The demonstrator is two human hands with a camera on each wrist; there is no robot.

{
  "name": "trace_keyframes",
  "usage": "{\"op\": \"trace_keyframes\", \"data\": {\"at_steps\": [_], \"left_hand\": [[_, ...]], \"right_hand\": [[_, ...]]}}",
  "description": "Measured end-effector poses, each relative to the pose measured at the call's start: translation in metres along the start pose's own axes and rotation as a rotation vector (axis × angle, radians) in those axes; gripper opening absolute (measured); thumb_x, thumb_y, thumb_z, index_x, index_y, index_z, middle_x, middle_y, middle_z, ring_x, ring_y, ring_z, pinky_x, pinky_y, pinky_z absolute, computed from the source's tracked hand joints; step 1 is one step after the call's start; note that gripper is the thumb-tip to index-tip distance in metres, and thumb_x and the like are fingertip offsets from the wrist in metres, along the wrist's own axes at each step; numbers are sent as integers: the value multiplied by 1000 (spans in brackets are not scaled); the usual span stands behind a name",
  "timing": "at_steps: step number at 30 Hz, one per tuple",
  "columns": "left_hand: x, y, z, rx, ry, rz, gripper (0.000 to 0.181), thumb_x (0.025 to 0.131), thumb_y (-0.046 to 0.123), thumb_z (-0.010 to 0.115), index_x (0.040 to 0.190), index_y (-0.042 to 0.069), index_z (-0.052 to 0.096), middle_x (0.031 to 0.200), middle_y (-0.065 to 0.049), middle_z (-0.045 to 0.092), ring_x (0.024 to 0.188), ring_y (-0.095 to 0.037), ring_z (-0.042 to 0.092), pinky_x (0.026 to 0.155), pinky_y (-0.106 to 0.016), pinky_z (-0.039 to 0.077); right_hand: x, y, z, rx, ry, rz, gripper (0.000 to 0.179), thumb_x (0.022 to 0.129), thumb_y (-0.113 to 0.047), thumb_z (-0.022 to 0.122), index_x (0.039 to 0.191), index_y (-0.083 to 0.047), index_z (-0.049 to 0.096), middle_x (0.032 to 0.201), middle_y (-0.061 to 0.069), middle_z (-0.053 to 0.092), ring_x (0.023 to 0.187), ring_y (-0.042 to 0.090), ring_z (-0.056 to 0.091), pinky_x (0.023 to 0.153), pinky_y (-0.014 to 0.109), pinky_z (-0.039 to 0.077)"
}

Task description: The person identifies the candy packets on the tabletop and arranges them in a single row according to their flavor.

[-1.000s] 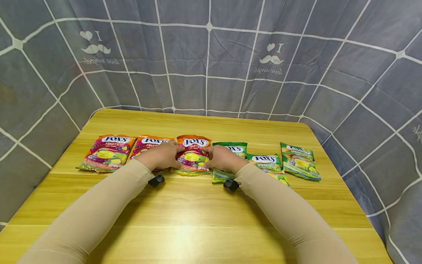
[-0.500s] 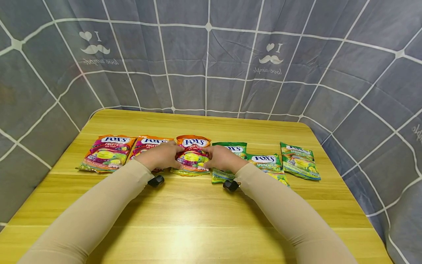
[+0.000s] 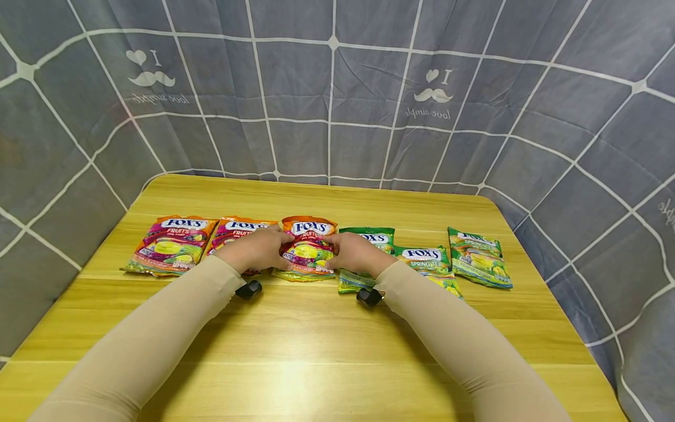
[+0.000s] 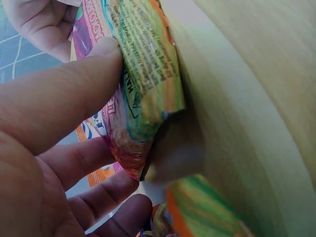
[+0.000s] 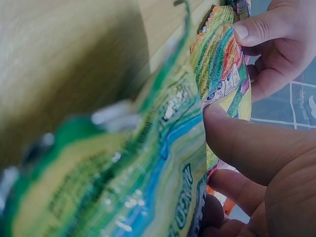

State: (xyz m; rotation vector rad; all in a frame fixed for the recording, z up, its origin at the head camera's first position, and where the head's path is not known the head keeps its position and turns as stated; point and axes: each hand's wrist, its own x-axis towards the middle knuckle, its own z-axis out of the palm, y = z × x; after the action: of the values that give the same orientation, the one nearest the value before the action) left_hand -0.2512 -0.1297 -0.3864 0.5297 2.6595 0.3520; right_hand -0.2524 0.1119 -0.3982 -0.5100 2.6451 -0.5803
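Observation:
An orange-and-purple Fox's Fruits candy bag (image 3: 307, 251) lies face up near the middle of the table. Its left edge is held by my left hand (image 3: 258, 249), the thumb on the front in the left wrist view. My right hand (image 3: 358, 253) grips the opposite edge, thumb and fingers curled at its side. Under the left forearm and hand, a second Fruits bag (image 3: 239, 226) is partly covered. A green Fox's Spring Tea bag (image 3: 383, 237) is partly hidden by the right hand. In the right wrist view, green packaging (image 5: 123, 187) fills the foreground.
Another Fruits bag (image 3: 171, 247) lies at the far left of the row. To the right are a second Spring Tea bag (image 3: 422, 255), partly behind the right sleeve, and a third one (image 3: 481, 258). The wooden table (image 3: 295, 340) ends at a grey checked cloth (image 3: 300, 82).

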Motion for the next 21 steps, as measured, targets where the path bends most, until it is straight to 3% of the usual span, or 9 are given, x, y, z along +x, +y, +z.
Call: {"op": "trace_keyframes", "data": {"at_steps": [11,18,21], "left_hand": [[1,0,0,-8,0,11,82,94,42,79,160,8,45,166,-28,35,154,-50,34,124,-64,31],[-1,5,-4,23,16,10,85,92,44,81,160,7,45,163,-25,41,148,-47,42,121,-63,37],[-2,12,-6,30,46,23,83,91,43,82,159,9,48,159,-23,46,144,-43,48,118,-60,42]], "right_hand": [[-1,2,-1,33,-12,-7,72,95,-25,81,159,-18,49,98,3,65,84,18,57,75,30,48],[-9,10,-10,145,-26,-47,64,99,-26,76,157,-18,51,117,5,67,94,18,61,82,33,52],[-17,16,-17,199,7,-71,62,101,-25,73,158,-17,50,124,5,67,95,19,64,77,34,52]]}}
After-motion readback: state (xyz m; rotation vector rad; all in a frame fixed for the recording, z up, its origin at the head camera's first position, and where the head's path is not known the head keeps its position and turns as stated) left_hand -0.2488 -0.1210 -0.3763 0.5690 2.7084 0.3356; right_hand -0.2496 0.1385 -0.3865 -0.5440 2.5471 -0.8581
